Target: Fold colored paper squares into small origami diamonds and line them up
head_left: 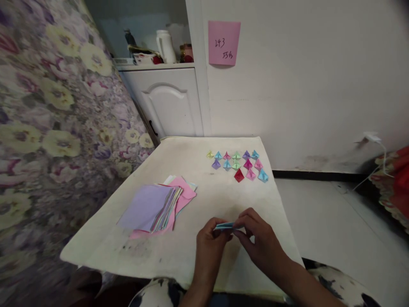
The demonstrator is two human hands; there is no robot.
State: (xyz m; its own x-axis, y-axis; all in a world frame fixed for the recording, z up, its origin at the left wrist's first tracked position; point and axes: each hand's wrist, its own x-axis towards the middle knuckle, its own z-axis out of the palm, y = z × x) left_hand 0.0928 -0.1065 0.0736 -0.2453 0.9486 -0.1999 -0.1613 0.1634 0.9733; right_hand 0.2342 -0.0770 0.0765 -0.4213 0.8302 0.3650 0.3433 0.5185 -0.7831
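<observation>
A small piece of folded blue paper [225, 226] is held above the front of the table, its layered edges facing me. My left hand [211, 243] pinches its left end between thumb and fingers. On the other end, the thumb and forefinger of my right hand [255, 232] close around the paper. The fingers cover part of it, so its full shape is hidden. Farther back on the table lie several small folded paper pieces [236, 165] in rows, coloured red, pink, blue, green, purple and yellow.
A fanned stack of coloured paper sheets [147, 207], purple on top, lies on the left of the cream-covered table [198, 260]. A floral curtain [64, 140] hangs along the left. Behind stands a white cabinet [169, 100]; a pink note [224, 42] is on the wall.
</observation>
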